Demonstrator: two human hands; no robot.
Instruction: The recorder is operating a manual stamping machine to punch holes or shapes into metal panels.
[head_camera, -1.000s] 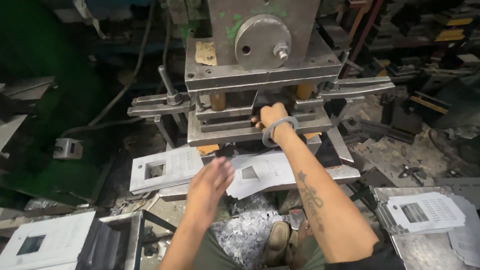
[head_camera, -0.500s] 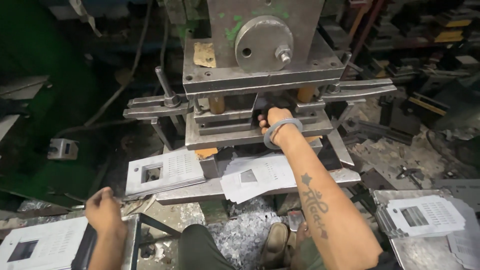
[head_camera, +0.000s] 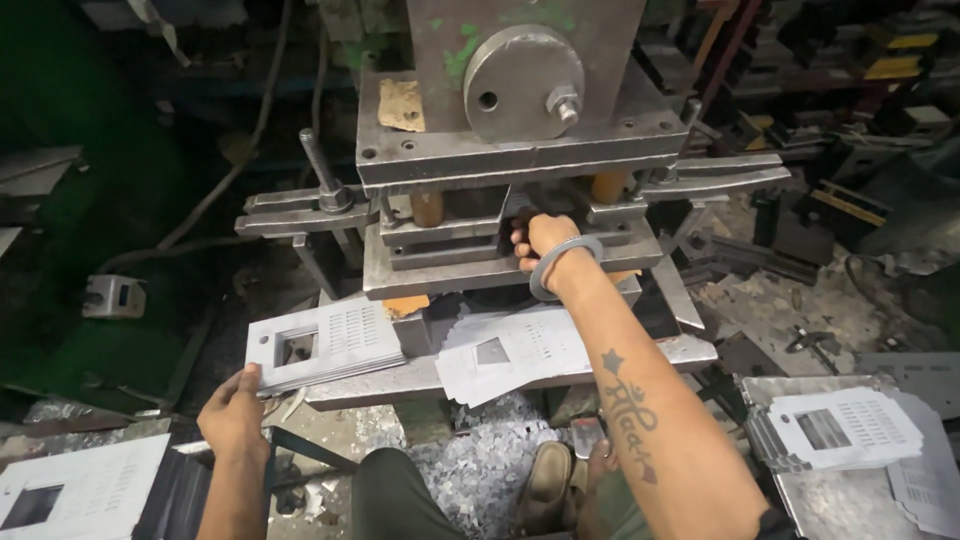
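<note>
My right hand (head_camera: 540, 243), with a metal bangle on the wrist, reaches into the gap of a heavy steel punch press (head_camera: 505, 150); its fingers are hidden between the die plates. Whether it holds anything cannot be seen. My left hand (head_camera: 232, 410) is low at the left, fingers at the near edge of a stack of white punched metal sheets (head_camera: 325, 343) lying on the press bed. A second fanned pile of punched sheets (head_camera: 505, 352) lies just below my right forearm.
More punched sheets lie at the right (head_camera: 845, 430) and at the bottom left (head_camera: 70, 490). Metal scrap chips (head_camera: 470, 475) cover the floor by my foot. A lever handle (head_camera: 318, 170) sticks up at the press's left. Dark clutter surrounds the machine.
My left hand went from mid-frame over the sheets down to the lower left, then rose to the edge of the left stack. My right hand stayed in the press gap.
</note>
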